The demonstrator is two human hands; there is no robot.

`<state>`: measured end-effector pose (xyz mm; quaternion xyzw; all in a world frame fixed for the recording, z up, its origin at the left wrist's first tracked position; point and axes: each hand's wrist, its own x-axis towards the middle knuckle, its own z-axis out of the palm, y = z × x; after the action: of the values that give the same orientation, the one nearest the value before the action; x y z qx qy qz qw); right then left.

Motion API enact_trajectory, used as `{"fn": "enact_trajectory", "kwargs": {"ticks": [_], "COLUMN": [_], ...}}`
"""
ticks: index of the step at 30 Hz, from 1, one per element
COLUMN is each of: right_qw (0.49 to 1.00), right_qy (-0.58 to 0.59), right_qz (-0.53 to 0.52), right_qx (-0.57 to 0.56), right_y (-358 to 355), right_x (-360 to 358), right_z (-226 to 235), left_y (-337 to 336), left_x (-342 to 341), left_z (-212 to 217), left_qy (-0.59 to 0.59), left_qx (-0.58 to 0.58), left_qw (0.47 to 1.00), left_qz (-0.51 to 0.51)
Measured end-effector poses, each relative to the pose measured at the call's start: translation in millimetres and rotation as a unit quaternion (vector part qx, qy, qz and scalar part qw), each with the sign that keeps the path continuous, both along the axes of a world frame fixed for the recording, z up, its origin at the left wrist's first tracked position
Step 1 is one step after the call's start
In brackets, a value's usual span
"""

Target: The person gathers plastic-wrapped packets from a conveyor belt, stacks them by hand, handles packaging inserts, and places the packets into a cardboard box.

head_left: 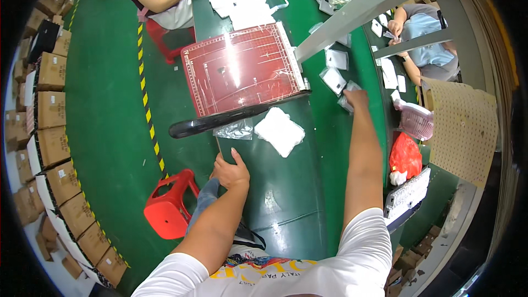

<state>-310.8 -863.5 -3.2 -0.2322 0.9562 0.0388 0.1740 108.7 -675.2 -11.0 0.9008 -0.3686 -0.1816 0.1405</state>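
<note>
Hands work apart on the long green bench (286, 198). The right hand (356, 99) reaches far out, fingers closed on a small clear plastic packet (346, 102) near the bench's right edge, just below other white packets. The left hand (231, 171) rests open on the bench's left edge; a folded white cloth (279, 131) lies up and to its right, beside a dark red gridded cutting mat (242, 69).

A long green table (286, 187) ran down the room. On it lay a dark red cutting mat (242, 69) under clear film, a crumpled clear bag (235, 130), a folded white cloth (279, 131), and many small white packets (334, 80) scattered toward the far end.
</note>
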Motion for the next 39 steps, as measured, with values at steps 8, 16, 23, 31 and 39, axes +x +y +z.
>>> {"fn": "enact_trajectory", "kwargs": {"ticks": [8,16,23,31,39], "right_qw": [0.894,0.903,0.927,1.0,0.997], "right_qy": [0.025,-0.037,-0.287,-0.001,0.019], "right_qz": [0.422,0.425,-0.009,-0.008,0.033], "right_qx": [-0.148,-0.052,-0.241,-0.008,0.074], "right_y": [-7,-16,-74,-124,-108], "right_x": [11,49,29,23,24], "right_z": [41,47,35,-6,3], "left_y": [-2,-3,-5,4,0], "left_x": [-6,-7,5,0,-6], "left_z": [0,-1,3,-13,-1], "left_qy": [-0.003,-0.002,-0.009,0.003,0.003], "left_qx": [-0.002,0.004,0.022,0.024,0.034], "left_qw": [1.0,1.0,1.0,1.0,0.999], "left_qz": [0.006,0.003,0.01,-0.013,-0.01]}}
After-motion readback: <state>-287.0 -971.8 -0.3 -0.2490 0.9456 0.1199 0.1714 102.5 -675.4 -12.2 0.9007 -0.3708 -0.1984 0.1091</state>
